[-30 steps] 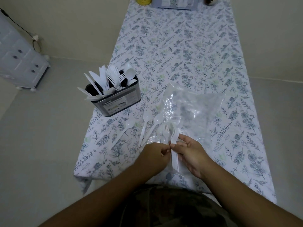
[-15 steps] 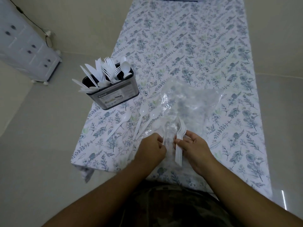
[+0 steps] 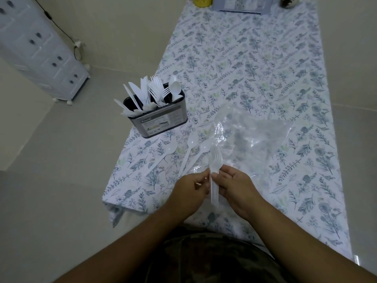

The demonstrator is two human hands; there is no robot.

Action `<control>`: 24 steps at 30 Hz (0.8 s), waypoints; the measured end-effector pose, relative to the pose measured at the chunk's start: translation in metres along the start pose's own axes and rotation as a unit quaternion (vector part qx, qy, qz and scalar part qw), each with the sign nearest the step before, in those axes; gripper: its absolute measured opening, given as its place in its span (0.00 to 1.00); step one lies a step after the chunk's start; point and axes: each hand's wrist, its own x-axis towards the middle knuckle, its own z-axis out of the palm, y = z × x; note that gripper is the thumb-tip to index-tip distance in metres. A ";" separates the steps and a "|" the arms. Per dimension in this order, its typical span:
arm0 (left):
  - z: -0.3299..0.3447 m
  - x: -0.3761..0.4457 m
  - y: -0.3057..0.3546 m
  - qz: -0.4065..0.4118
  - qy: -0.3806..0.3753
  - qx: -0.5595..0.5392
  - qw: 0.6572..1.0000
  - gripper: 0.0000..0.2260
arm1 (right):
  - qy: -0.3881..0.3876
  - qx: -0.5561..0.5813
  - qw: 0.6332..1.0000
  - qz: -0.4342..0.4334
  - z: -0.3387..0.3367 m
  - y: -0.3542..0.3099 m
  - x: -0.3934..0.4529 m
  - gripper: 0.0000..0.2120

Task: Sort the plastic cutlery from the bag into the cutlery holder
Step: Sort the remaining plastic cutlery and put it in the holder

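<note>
A bundle of white plastic spoons (image 3: 215, 170) stands between my two hands near the table's front edge. My right hand (image 3: 236, 186) grips its handles and my left hand (image 3: 192, 188) pinches the bundle from the left. The clear plastic bag (image 3: 253, 137) lies crumpled just beyond my hands. Three loose white spoons (image 3: 191, 148) rest on the cloth to the left of the bag. The dark metal cutlery holder (image 3: 159, 119) stands at the table's left edge, with several knives, forks and spoons upright in it.
The table carries a floral cloth (image 3: 265, 68) whose front-left corner hangs down. At the far end are a yellow container (image 3: 202, 1) and a grey box (image 3: 242, 5). A white drawer cabinet (image 3: 38, 48) stands on the floor at the left.
The cutlery in my hands has been gathered into one tight bundle, and both hands lifted it slightly off the bag's edge. The camera view shifted a little.
</note>
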 end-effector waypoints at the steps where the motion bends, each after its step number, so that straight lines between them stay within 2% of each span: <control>1: -0.004 0.000 0.000 0.023 0.008 0.051 0.998 0.15 | 0.000 -0.008 1.000 0.000 0.005 0.000 0.000 0.13; 3: -0.012 -0.001 -0.001 0.051 0.025 0.098 0.994 0.09 | 0.002 -0.014 1.000 0.002 0.013 0.004 0.002 0.12; 7: -0.030 0.006 -0.014 0.045 0.057 0.108 0.991 0.11 | 0.031 -0.031 0.999 0.015 0.027 0.014 0.009 0.18; 8: -0.034 0.007 -0.017 0.031 0.057 0.086 0.994 0.10 | 0.041 -0.036 0.998 0.016 0.031 0.015 0.010 0.17; 10: -0.040 0.006 -0.021 -0.035 0.040 -0.045 0.998 0.07 | 0.060 -0.043 0.997 0.020 0.038 0.017 0.011 0.12; 12: -0.045 0.005 -0.023 -0.088 0.035 -0.166 0.982 0.07 | 0.057 -0.046 0.997 0.019 0.045 0.017 0.011 0.05; 14: -0.050 0.007 -0.027 -0.098 0.038 -0.212 0.972 0.07 | 0.047 -0.063 0.997 0.011 0.054 0.015 0.012 0.07; 18: -0.064 0.014 -0.024 -0.075 0.076 -0.200 0.974 0.10 | 0.049 -0.105 0.993 -0.013 0.070 0.007 0.020 0.11; 22: -0.084 0.028 -0.008 -0.024 0.129 -0.162 0.978 0.10 | 0.032 -0.229 0.967 -0.105 0.089 -0.021 0.026 0.07; 24: -0.101 0.036 0.008 0.023 0.146 -0.131 0.980 0.08 | 0.031 -0.283 0.944 -0.167 0.099 -0.044 0.030 0.12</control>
